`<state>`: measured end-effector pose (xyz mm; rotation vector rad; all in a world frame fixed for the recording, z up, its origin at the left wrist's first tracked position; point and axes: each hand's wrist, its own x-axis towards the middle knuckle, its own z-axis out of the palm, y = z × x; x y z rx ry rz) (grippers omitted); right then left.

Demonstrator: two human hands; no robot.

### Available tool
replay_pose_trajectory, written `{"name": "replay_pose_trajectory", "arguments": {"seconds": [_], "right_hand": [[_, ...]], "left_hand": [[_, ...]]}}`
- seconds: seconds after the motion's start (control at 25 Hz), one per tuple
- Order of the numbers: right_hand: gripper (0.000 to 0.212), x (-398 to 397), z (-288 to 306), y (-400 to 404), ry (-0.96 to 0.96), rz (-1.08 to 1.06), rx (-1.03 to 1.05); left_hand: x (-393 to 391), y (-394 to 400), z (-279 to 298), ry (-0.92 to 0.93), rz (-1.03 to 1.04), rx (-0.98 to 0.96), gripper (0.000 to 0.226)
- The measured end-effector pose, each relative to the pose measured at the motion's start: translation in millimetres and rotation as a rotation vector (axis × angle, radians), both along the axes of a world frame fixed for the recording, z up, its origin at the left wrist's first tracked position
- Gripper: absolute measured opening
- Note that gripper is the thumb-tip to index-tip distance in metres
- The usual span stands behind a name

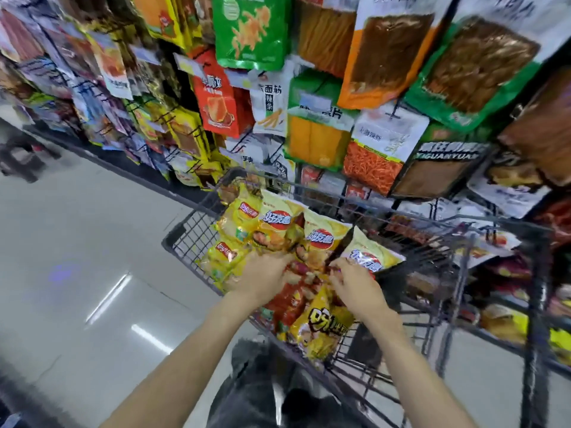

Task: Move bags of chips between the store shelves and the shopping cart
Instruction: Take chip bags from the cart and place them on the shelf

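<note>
Both hands (265, 274) (355, 281) among cart's (185, 233) "好友趣" chip bags (279, 225).

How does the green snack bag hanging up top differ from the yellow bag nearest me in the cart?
The green bag hangs upright on the rack; the yellow bag lies in the cart. The green one is untouched; the yellow one sits just below both hands. Both are glossy snack bags.
</note>
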<state>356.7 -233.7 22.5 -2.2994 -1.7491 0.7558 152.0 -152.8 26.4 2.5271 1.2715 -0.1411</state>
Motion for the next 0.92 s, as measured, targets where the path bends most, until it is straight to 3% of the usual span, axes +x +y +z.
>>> {"name": "replay_pose_trajectory", "arguments": {"seconds": [0.4,0.6,0.92], "right_hand": [[0.033,8.6,-76.4,-49.1,0.121,-0.494,-0.27],[0.041,-7.3,-130.5,-57.5,0.263,-0.664,-0.378],[0.044,-13.2,-207.7,-62.8,0.389,-0.788,-0.523]], "left_hand": [[32.2,48.4,-83.6,0.21,-0.448,-0.303,0.051],[46.2,57.3,-139.1,0.334,-0.522,-0.373,0.044],[48.0,37.6,-233.9,0.479,-0.593,-0.487,0.064]]}}
